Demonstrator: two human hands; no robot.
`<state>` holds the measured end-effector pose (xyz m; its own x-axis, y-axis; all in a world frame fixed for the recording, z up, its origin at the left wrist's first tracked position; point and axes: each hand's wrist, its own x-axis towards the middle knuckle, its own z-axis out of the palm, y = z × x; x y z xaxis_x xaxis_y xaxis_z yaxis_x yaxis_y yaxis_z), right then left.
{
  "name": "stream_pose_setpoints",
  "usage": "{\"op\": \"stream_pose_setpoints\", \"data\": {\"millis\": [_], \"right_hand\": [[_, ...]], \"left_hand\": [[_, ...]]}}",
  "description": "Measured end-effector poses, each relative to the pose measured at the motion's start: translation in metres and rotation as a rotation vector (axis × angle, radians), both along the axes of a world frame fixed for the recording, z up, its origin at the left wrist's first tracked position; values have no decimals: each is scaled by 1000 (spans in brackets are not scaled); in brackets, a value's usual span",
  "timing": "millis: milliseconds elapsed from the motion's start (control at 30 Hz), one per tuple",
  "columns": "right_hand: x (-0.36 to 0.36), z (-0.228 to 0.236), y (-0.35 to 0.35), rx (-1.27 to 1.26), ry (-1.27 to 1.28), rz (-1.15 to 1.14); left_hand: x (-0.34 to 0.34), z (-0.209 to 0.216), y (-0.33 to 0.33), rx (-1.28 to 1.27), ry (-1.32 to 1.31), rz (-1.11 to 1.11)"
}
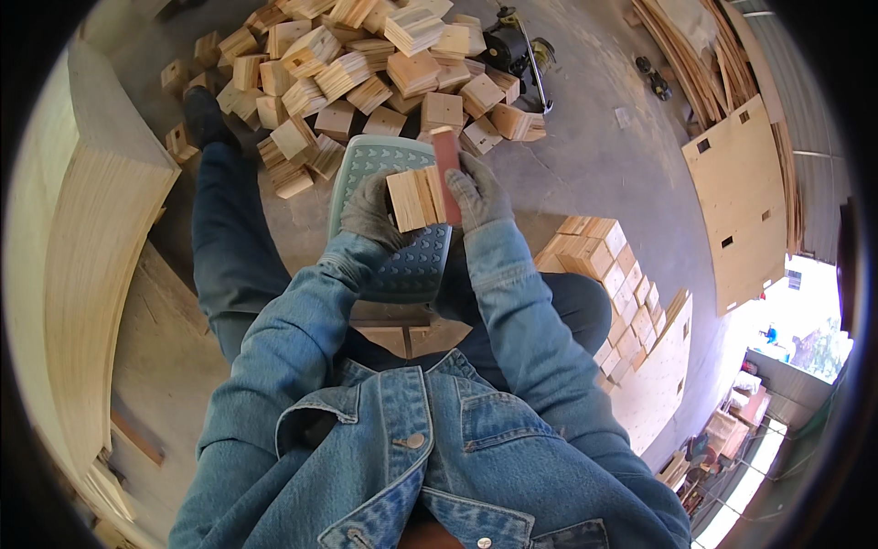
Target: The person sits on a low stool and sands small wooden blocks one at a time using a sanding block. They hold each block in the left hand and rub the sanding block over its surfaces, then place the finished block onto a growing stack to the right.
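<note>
My left hand (pixel 368 210), in a grey glove, is closed round a layered wooden block (pixel 412 199) and holds it up in front of me. In my right hand (pixel 483 195), gloved too, is a flat reddish-brown sanding block (pixel 446 172), gripped upright with its face against the right side of the wood. Both hands are over a pale green plastic stool (pixel 389 154) with a raised pattern on its top. Most of the fingers are hidden behind what they hold.
A heap of loose wooden blocks (pixel 366 69) lies on the floor ahead, a black power tool (pixel 512 50) beside it. Stacked blocks (pixel 617 284) stand by my right knee. Tall plywood sheets (pixel 101 229) rise on the left; panels with square holes (pixel 741 201) lean at the right.
</note>
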<state>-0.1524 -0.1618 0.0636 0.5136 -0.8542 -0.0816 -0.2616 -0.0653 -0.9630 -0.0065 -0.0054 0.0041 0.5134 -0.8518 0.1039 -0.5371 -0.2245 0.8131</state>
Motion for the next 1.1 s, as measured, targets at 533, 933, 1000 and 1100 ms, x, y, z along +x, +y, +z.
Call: {"op": "stream_pose_setpoints", "data": {"millis": [533, 933, 1000, 1100], "right_hand": [[-42, 59, 65, -873, 639, 264], [52, 70, 13, -789, 765, 364], [29, 71, 30, -822, 755, 388], [-12, 74, 65, -864, 704, 432]], "left_hand": [[1, 7, 1, -31, -10, 21], [3, -9, -3, -77, 43, 7], [2, -11, -3, -74, 9, 15], [0, 1, 0, -83, -3, 66]]}}
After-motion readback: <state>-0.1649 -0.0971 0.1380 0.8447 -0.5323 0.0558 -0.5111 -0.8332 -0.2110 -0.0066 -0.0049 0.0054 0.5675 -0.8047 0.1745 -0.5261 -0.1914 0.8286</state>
